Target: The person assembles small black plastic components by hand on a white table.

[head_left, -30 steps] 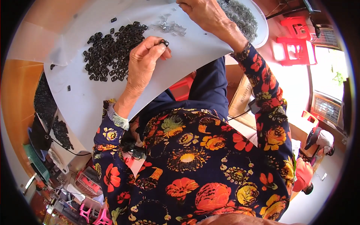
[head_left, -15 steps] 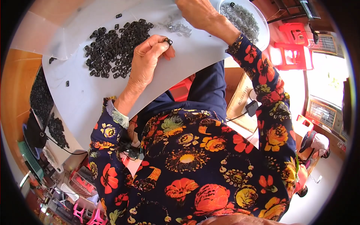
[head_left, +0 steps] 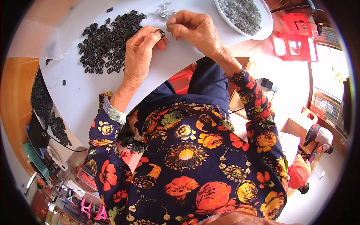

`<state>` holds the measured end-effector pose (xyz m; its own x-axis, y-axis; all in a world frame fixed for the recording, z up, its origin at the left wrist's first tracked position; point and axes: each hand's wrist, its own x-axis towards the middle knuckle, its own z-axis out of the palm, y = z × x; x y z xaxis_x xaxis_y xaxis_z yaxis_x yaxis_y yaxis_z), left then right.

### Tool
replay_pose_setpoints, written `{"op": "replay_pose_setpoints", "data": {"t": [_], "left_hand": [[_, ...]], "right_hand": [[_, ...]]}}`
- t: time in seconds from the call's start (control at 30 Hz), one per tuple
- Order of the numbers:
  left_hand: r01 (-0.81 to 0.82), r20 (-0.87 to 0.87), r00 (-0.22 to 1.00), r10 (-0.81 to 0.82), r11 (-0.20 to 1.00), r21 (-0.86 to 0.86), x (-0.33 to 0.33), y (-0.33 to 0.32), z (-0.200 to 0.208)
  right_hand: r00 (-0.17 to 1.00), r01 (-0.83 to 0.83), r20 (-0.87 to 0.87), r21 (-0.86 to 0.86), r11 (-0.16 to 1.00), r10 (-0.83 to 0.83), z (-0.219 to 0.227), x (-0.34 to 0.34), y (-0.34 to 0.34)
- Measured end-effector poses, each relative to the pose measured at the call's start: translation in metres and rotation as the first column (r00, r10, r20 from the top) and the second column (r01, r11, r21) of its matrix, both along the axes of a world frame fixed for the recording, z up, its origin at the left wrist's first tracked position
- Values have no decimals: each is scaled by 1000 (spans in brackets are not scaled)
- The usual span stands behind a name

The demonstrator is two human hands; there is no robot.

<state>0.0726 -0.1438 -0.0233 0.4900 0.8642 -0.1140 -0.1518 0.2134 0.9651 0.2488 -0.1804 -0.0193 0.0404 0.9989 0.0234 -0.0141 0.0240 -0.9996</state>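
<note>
My left hand (head_left: 140, 50) is closed in a pinch on a small black plastic piece with a round hole (head_left: 161, 33), above the white table (head_left: 88, 95). Close by on the right, my right hand (head_left: 195, 30) has its thumb and fingertips pressed together. Whatever they hold is too small to make out. Beside my left hand lies a pile of small black plastic pieces (head_left: 108, 41). A few thin silvery metal parts (head_left: 163, 13) lie loose just beyond my hands.
A white round basin (head_left: 264, 33) full of silvery metal parts (head_left: 242, 17) stands at the table's right end. Red plastic stools (head_left: 300, 47) are farther right. More black pieces (head_left: 43, 93) lie at the left. Another person (head_left: 300, 172) sits at the lower right.
My right hand has come back from beside the basin toward my left hand. My left hand still pinches the black piece. The whole view has shifted slightly.
</note>
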Motion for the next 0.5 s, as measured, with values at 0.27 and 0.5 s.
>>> {"op": "replay_pose_setpoints", "data": {"t": [0.27,0.5], "left_hand": [[18,-70,997,-11,995,103,2,-1,-1],[28,-92,996,-11,983,180,0,-3,-1]], "right_hand": [[989,-1,-144,118,993,18,-9,-2,3],[994,39,-103,100,994,-29,-8,-10,0]]}}
